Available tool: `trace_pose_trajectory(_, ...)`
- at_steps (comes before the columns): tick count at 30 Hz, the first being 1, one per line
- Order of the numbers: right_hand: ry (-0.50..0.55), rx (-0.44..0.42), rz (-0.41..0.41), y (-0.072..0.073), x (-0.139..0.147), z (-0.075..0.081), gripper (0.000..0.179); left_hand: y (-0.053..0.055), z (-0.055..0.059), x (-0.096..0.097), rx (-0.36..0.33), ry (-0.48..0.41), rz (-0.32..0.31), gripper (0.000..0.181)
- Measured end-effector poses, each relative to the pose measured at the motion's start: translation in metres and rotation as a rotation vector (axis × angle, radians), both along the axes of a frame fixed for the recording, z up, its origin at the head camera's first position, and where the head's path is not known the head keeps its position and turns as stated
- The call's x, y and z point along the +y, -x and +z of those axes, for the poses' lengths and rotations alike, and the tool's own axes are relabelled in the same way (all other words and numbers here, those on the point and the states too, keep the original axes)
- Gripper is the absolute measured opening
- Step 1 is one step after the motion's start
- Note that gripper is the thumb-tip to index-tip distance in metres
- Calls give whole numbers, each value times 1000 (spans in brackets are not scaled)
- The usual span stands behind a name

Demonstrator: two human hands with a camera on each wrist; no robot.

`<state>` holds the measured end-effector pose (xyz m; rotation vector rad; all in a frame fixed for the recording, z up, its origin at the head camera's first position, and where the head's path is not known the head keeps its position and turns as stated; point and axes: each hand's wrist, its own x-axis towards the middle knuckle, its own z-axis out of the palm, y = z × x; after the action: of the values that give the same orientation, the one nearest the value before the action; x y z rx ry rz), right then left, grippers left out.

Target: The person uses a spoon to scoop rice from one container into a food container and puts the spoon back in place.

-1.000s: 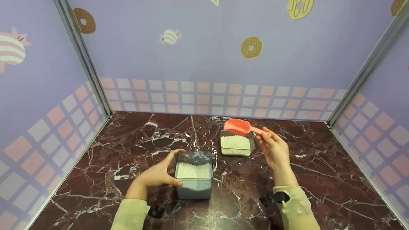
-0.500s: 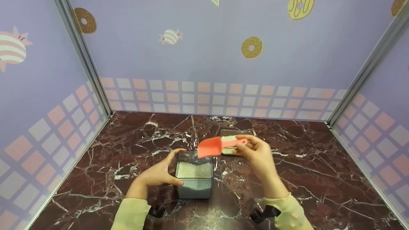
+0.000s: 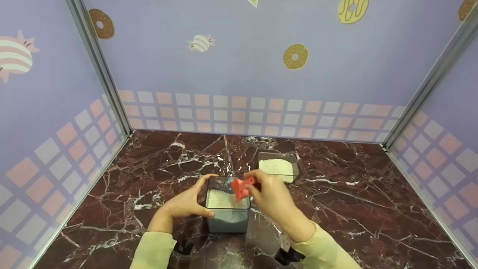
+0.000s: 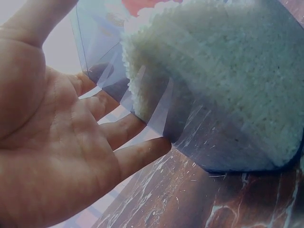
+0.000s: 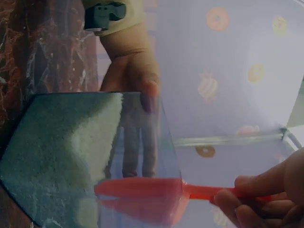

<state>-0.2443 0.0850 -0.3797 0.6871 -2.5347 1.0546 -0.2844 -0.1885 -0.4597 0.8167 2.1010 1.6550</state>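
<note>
A tall clear bluish-grey square container (image 3: 227, 225) of white rice (image 3: 222, 199) stands at the front middle. My left hand (image 3: 183, 203) grips it from the left, thumb on the near side and fingers around the far side. My right hand (image 3: 274, 194) pinches the handle of a red scoop (image 3: 241, 189) between thumb and fingers. In the right wrist view the scoop's bowl (image 5: 142, 187) is inside the container's mouth, tip down at the rice surface. The left wrist view shows my left palm (image 4: 57, 123) beside the clear wall, with rice piled behind it.
A lower clear container (image 3: 295, 158) holding white rice sits behind and right of the tall one. Small pale specks lie on the dark marbled tabletop (image 3: 358, 209). Patterned lilac panels (image 3: 242, 67) enclose the back and both sides.
My right hand has brought the scoop left and toward me, from above the lower container into the tall container's mouth, turning it tip down. My left hand keeps its grip in the same place.
</note>
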Motion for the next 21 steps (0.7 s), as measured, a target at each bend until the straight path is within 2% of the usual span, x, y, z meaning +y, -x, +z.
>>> trace_pose_trajectory(2,-52,30,-33,0,-4,-2,18,0,0,0,4,10,7,105)
trace_pose_trajectory(5,-54,16,-78,3,-7,-6,15,0,-1,0,0,14,10,105)
trace_pose_trajectory(10,110,-152,-75,17,-5,-12,13,1,-1,0,-11,-4,-2,105)
trace_pose_trajectory(16,313,-312,-19,30,-3,-20,15,1,0,0,-22,-33,-26,105)
trace_pose_trajectory(21,395,-337,42,33,-6,-25,16,1,-1,-1,13,-5,-14,104)
